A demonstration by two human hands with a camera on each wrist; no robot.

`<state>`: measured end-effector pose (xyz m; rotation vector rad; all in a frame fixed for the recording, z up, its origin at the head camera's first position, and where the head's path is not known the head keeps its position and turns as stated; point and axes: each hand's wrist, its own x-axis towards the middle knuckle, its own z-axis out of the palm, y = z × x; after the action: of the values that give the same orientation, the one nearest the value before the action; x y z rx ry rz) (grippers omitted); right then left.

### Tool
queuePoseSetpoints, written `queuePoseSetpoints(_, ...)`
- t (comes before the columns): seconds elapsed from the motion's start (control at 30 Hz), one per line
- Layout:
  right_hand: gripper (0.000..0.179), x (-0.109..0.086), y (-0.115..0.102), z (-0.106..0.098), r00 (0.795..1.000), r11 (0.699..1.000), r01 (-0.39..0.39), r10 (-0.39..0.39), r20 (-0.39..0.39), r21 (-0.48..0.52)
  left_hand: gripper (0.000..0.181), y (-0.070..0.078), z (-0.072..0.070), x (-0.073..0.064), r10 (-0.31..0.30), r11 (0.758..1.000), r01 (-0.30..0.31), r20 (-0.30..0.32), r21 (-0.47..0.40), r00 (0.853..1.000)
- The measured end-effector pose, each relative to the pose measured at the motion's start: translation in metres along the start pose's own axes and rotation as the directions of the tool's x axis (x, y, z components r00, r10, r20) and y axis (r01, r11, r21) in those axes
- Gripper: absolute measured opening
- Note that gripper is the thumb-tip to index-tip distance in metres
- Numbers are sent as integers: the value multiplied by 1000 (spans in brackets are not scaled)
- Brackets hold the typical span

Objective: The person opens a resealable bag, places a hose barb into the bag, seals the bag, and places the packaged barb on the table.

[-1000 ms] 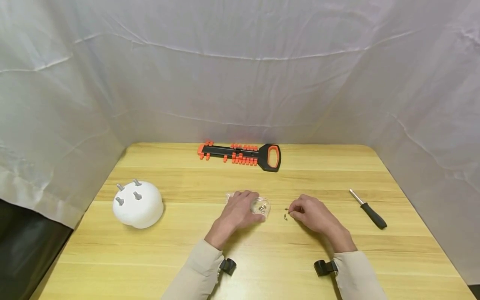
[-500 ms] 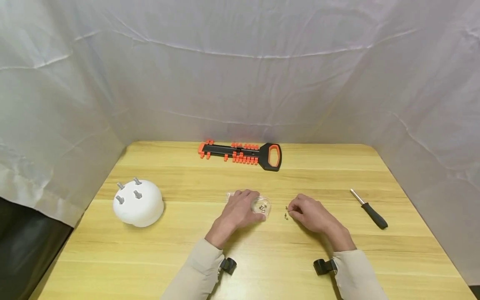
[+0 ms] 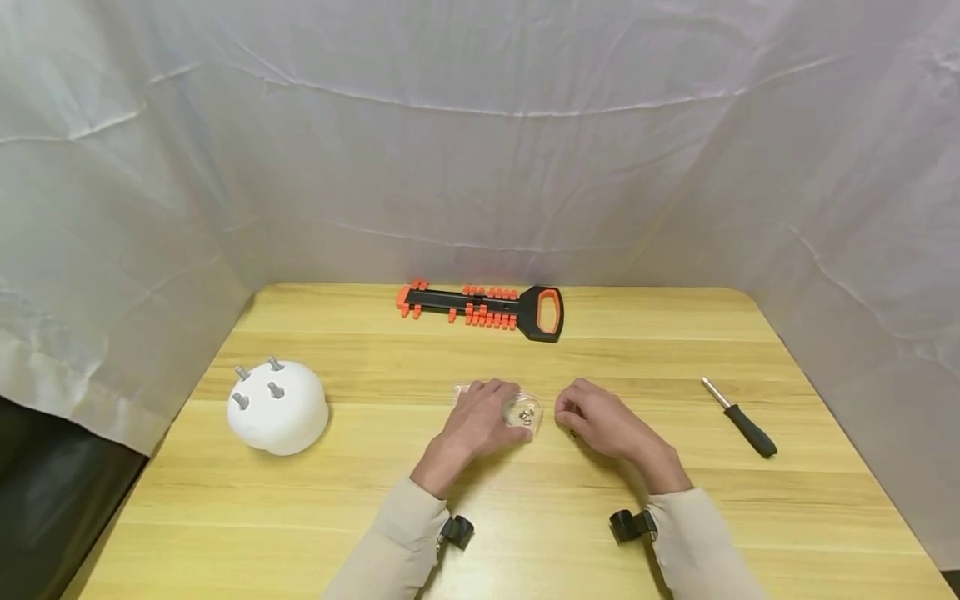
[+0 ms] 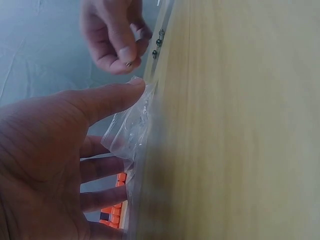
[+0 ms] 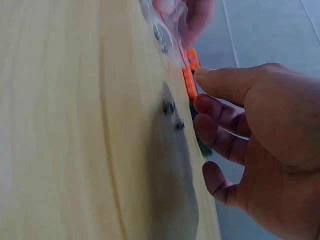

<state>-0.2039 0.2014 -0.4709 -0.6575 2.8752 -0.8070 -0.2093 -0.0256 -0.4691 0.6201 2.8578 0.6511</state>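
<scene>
My left hand (image 3: 480, 421) holds a clear plastic zip bag (image 3: 536, 407) open on the table, thumb at its near edge and fingers at the far side. Several small metal screws (image 3: 527, 416) lie inside it. Just to the right, my right hand (image 3: 606, 421) is close to the bag's mouth. Between its thumb and forefinger it pinches one small screw (image 4: 128, 64), whose tip shows in the left wrist view. A few loose screws (image 4: 158, 45) lie on the table beneath the right hand, which mostly hides them in the head view.
A screwdriver (image 3: 748, 429) with a black handle lies to the right. At the back is a black-and-orange holder (image 3: 450, 302) with orange clips. A white rounded piece (image 3: 281, 417) with several grey pegs stands at left. Grey cloth (image 3: 480, 183) walls the table.
My right hand has lifted from the loose screws and moved left towards the bag with a screw in its fingertips. The left hand has stayed in place on the bag.
</scene>
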Motion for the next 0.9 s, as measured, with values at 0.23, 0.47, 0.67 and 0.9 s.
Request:
queuePoseSetpoints(0.23, 5, 11, -15, 10, 1000, 999, 25, -25, 10, 23, 70, 0, 1, -1, 12, 1000, -12, -14, 12, 1000)
queuePoseSetpoints(0.47, 4, 19, -25, 19, 998, 998, 66, -65, 14, -12, 70, 1, 0, 0, 3, 1000, -2, -7, 26, 1000)
queuePoseSetpoints(0.67, 6, 22, -30, 23, 997, 997, 69, -68, 18, -33, 70, 2, 0, 0, 6, 999, -5, -20, 33, 1000)
queuePoseSetpoints(0.9, 5, 22, -26, 22, 1000, 1000, 9, -10, 11, 19, 70, 1, 0, 0, 2, 1000, -2, -11, 29, 1000)
